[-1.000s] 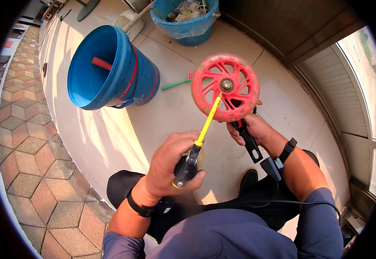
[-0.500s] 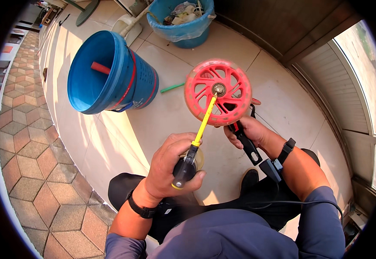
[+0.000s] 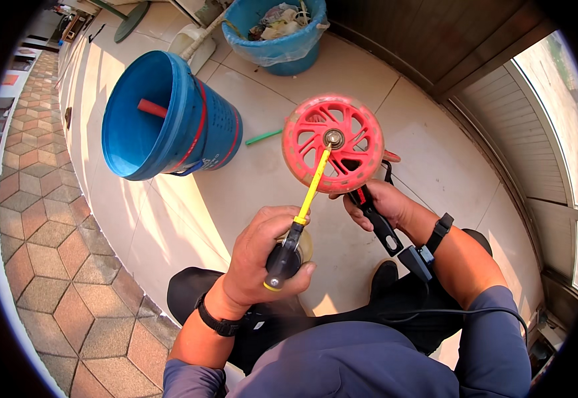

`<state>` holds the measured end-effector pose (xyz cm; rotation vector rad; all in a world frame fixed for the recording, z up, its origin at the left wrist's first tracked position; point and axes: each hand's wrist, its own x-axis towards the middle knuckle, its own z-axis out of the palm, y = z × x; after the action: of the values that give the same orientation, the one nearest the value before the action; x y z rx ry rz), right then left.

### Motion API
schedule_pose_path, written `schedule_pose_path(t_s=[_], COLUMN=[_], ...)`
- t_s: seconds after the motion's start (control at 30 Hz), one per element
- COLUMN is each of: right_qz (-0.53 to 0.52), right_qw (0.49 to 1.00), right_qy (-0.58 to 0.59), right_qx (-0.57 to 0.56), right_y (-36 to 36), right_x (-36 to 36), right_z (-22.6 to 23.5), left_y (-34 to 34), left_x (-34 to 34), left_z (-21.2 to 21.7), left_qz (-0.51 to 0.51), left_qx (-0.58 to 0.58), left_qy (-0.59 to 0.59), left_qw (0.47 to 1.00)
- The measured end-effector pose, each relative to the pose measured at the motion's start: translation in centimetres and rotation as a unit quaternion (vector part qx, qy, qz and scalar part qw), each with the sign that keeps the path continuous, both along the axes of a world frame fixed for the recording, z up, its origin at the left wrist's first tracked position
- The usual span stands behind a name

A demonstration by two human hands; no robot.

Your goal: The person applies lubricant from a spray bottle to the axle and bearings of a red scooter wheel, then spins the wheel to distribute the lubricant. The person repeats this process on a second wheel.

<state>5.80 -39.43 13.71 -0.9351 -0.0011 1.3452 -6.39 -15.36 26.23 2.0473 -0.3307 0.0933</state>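
Note:
My left hand (image 3: 252,255) is wrapped round a pump oil can (image 3: 311,194) with a long yellow spout and a black handle; its pale body is mostly hidden behind the fingers. The spout's tip meets the bearing hub (image 3: 333,138) of a pink-red spoked wheel (image 3: 302,147), or stops just short of it; I cannot tell which. Below the wheel, my right hand (image 3: 387,204) grips a black slotted bracket (image 3: 379,222) that joins the wheel. Part of the right hand's fingers is hidden behind the bracket.
A blue bucket (image 3: 219,123) lies tilted at the left with a red rod (image 3: 152,108) inside. Behind it stands a blue bin (image 3: 289,66) with rubbish. A green stick (image 3: 262,137) rests on the tiled floor. Dark panelling (image 3: 395,40) runs along the right. A cable (image 3: 488,310) crosses my lap.
The wheel has dipped very slightly toward me, and the spout tip stays at its hub. Both hands keep their grip.

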Motion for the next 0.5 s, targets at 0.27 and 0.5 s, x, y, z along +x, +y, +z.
schedule_pose_path(t_s=[0.27,0.5], right_qz=[0.002,-0.001], right_qw=[1.0,1.0], right_qy=[-0.006,0.001], right_qx=[-0.012,-0.011], right_y=[0.0,0.0], right_x=[0.16,0.14], right_z=[0.15,0.11], left_y=[-0.04,-0.02], left_x=[0.27,0.35], left_z=[-0.02,-0.04], left_qz=[0.002,0.003], left_qx=[0.003,0.008], left_qy=[0.001,-0.002], left_qw=[1.0,1.0])
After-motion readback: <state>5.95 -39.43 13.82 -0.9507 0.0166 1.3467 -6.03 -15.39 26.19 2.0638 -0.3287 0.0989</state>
